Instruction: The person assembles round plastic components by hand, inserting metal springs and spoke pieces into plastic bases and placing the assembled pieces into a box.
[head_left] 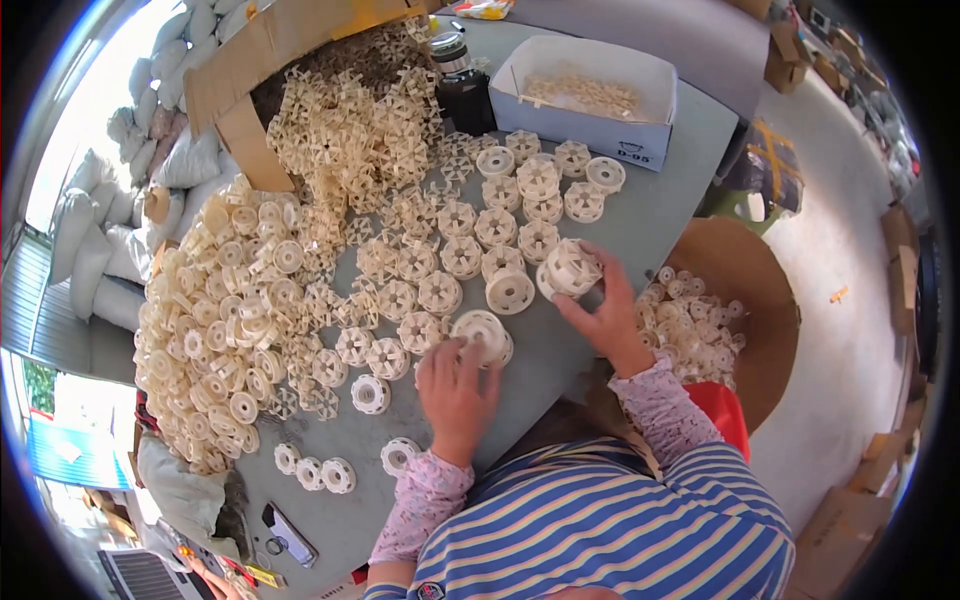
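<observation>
At the table's right edge, my right hand (pixel 612 318) grips a cream plastic wheel part (pixel 570 268) between thumb and fingers; it looks like stacked rings. My left hand (pixel 455 395), a little blurred, has its fingertips on the near side of another cream plastic wheel part (pixel 478 332). Just beyond my hands stand rows of round slotted wheel parts (pixel 462 257), some topped with flat discs (pixel 510 291). A single white ring (pixel 370 394) lies left of my left hand, and another ring (pixel 399 456) sits close to my left sleeve.
A big heap of discs (pixel 215 320) covers the table's left side. Small star-shaped pieces (pixel 350 130) spill from a tipped cardboard box (pixel 225 85). Beyond are a dark jar (pixel 465 95) and a blue-white box (pixel 590 130). Right, below table level, a round brown container (pixel 765 330) holds wheel parts.
</observation>
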